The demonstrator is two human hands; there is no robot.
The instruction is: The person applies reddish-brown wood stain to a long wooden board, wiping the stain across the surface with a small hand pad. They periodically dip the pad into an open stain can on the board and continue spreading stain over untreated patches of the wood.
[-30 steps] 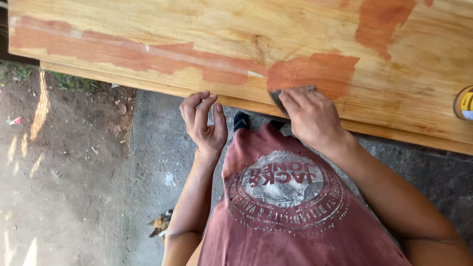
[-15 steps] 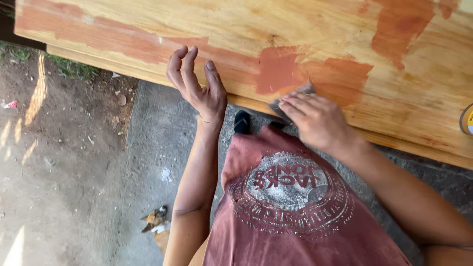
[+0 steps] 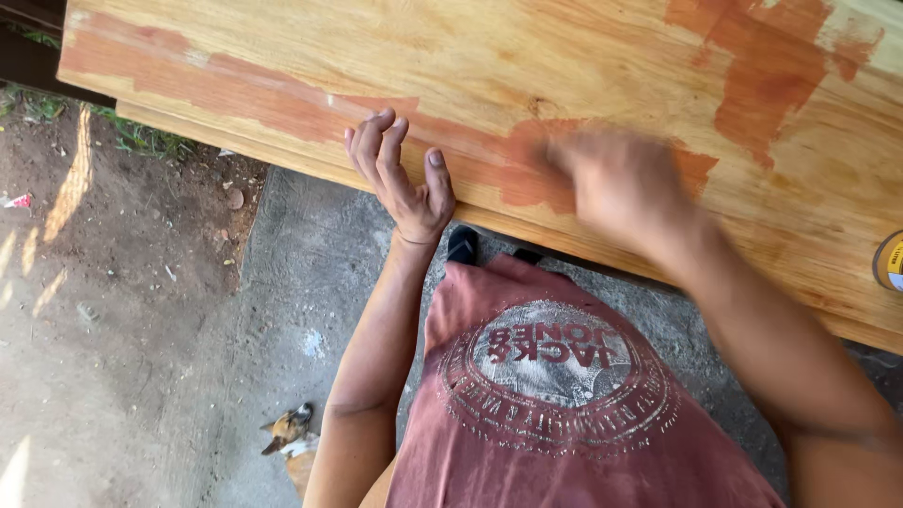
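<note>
Sliding leftward along the wooden board [image 3: 489, 66], the right hand [image 3: 616, 183] now sits over the reddish-brown patch [image 3: 527, 174] near the board's front edge, whereas a second ago it lay further right, on a small grey pad at the edge of that patch. The hand is smeared by motion, so I cannot tell whether its fingers are flat or curled, nor whether the grey pad is under it; nothing of the pad shows now. The left hand [image 3: 400, 179] has also changed: a second ago it hung below the board's edge, and now it rests on the front edge with fingers together and extended and the thumb held apart, palm against the wood, gripping nothing. Judged from this, the rubbing stroke is in full travel across the darker patch while the left hand steadies the board, and the patch is still unevenly coloured, with other reddish areas [image 3: 752, 66] well apart toward the far right. A round tin [image 3: 889, 261] shows at the right border, and a small animal [image 3: 292, 433] lies on the ground [image 3: 141, 310] below.
</note>
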